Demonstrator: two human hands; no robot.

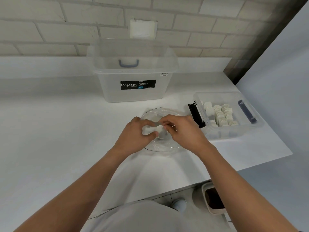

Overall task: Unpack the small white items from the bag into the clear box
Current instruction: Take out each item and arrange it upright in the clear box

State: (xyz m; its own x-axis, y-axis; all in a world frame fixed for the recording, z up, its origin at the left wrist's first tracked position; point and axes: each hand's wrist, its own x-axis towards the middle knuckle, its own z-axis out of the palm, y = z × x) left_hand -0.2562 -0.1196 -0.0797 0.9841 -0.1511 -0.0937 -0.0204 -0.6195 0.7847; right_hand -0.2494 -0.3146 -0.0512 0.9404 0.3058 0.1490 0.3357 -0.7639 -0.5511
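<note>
A clear plastic bag (164, 145) lies flat on the white counter in front of me. My left hand (135, 133) grips a small white item (148, 130) over the bag. My right hand (182, 129) pinches another small white item (161, 129) right beside it, the two hands close together. To the right stands the small clear box (215, 131) with black and blue side latches. Several small white items (220, 115) lie packed in rows inside it.
A large clear Megabox storage box (135, 77) stands behind the bag against the brick wall. The counter (58, 131) ends just past the small box on the right. A bin (213, 199) and my shoe (179, 204) show on the floor below the counter's front edge.
</note>
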